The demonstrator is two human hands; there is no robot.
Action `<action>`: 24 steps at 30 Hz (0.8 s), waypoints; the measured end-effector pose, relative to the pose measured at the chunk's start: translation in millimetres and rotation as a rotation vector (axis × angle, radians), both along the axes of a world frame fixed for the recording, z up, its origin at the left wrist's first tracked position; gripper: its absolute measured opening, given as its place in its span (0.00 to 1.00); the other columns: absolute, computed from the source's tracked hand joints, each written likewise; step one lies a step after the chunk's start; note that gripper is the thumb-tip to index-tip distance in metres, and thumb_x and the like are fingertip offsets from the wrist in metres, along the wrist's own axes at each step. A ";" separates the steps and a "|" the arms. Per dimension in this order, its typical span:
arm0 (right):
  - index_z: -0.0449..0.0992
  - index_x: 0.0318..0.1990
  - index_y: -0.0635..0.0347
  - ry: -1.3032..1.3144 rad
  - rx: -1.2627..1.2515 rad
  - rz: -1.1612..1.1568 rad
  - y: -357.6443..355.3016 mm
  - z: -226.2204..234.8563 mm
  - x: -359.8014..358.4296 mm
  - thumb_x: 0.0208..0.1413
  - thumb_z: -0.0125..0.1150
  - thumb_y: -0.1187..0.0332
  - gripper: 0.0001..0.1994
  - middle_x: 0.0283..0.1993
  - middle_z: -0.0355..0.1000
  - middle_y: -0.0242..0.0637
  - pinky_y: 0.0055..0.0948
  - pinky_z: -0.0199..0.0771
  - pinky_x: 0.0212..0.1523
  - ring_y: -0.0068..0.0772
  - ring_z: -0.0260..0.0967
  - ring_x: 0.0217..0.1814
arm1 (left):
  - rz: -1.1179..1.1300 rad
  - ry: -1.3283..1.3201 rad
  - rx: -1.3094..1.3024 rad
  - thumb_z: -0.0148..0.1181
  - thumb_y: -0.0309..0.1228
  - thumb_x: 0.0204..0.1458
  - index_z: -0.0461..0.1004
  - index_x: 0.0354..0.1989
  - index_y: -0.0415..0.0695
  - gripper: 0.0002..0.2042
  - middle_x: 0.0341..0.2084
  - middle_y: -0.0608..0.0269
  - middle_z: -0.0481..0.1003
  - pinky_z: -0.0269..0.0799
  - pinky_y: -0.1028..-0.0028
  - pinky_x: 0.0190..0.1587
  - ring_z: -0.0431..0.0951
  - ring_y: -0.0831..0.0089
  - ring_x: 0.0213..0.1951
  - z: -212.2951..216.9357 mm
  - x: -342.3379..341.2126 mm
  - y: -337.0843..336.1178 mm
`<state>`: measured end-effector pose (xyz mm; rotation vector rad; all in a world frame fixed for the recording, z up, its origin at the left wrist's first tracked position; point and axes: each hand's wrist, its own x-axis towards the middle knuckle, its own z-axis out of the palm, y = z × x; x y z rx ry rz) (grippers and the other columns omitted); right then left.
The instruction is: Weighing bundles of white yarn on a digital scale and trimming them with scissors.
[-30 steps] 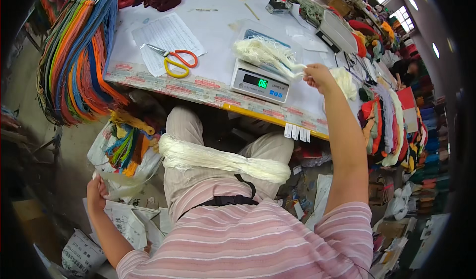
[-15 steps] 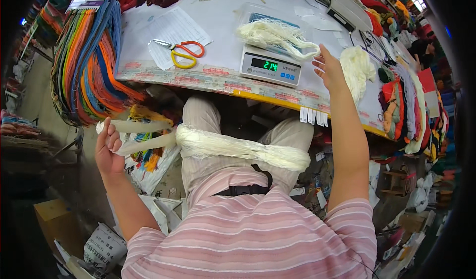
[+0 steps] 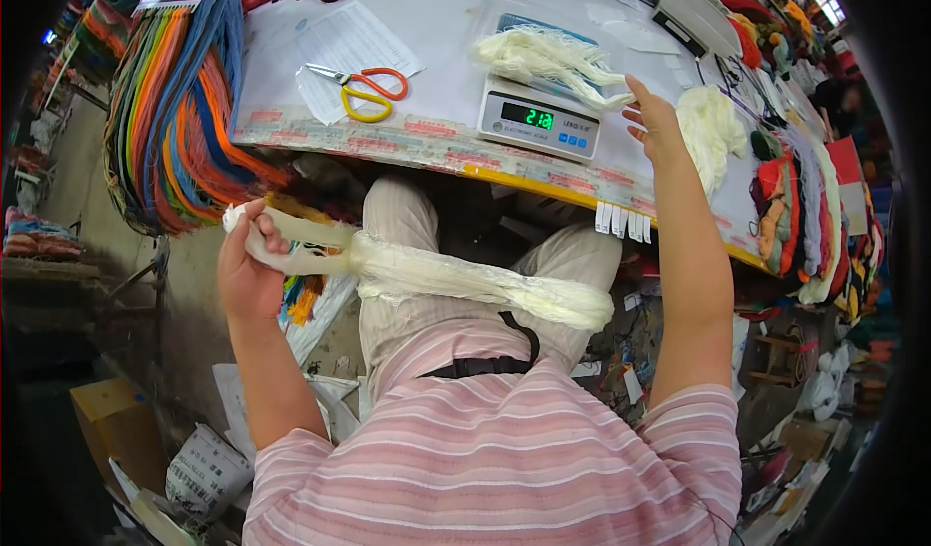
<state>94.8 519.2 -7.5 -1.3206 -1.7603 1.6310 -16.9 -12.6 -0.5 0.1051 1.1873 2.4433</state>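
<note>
1. Gripping is all on the left hand (image 3: 257,260) here: fingers curled around the left end of the cream skein (image 3: 475,279), which is stretched across the lap.
2. Right hand (image 3: 655,124) has its fingers loosely spread at the right end of the cream yarn bundle (image 3: 543,54) on the scale (image 3: 499,137). Can't tell if a fingertip touches the strands.
3. Writing-wise, the scale has a lit green readout, small lettering and blue buttons. The paper sheet (image 3: 364,37) on the left is full of print too tiny to make out, and red printing runs along the near edge of the table (image 3: 436,71).
4. Speaking of edges, the scale sits close to that one, and white tags (image 3: 623,223) hang off it, near right.
5. Room to move: a stretch of white tabletop lies between the scissors (image 3: 370,97) and scale; the left hand is off the table, near left.
</note>
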 end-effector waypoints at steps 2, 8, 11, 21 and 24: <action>0.73 0.37 0.60 -0.036 0.034 -0.051 -6.2 5.5 -3.1 0.42 0.67 0.48 0.24 0.41 0.69 0.36 0.30 0.62 0.35 0.30 0.66 0.41 | -0.033 0.050 -0.002 0.44 0.32 0.60 0.69 0.46 0.35 0.14 0.29 0.63 0.69 0.64 0.75 0.31 0.67 0.77 0.27 -1.4 0.9 8.6; 0.75 0.29 0.60 0.084 0.150 -0.038 14.4 -11.1 -4.0 0.42 0.67 0.58 0.14 0.30 0.70 0.32 0.27 0.60 0.31 0.26 0.66 0.35 | 0.008 0.056 -0.086 0.45 0.30 0.59 0.69 0.46 0.31 0.14 0.32 0.57 0.74 0.69 0.75 0.34 0.71 0.75 0.30 1.4 10.7 27.9; 0.73 0.25 0.62 0.334 0.340 -0.010 27.1 -6.7 -7.1 0.49 0.60 0.64 0.10 0.26 0.68 0.32 0.26 0.60 0.31 0.26 0.64 0.31 | -0.116 -0.016 0.093 0.44 0.31 0.59 0.68 0.48 0.30 0.16 0.37 0.53 0.73 0.70 0.73 0.40 0.73 0.71 0.34 -0.7 14.7 42.3; 0.75 0.40 0.66 0.343 -0.394 0.918 -300.1 55.3 -23.5 0.50 0.62 0.70 0.11 0.24 0.68 0.24 0.16 0.59 0.23 0.13 0.60 0.21 | -0.348 -0.133 0.304 0.39 0.36 0.59 0.65 0.54 0.34 0.21 0.50 0.55 0.70 0.63 0.67 0.55 0.70 0.69 0.51 25.8 42.7 76.0; 0.75 0.36 0.68 0.333 -0.254 0.951 -313.6 45.1 -21.9 0.49 0.62 0.71 0.10 0.29 0.73 0.31 0.20 0.67 0.31 0.19 0.67 0.29 | -0.296 -0.109 0.264 0.39 0.36 0.58 0.65 0.54 0.34 0.21 0.48 0.55 0.71 0.63 0.69 0.53 0.70 0.70 0.49 23.3 46.4 71.6</action>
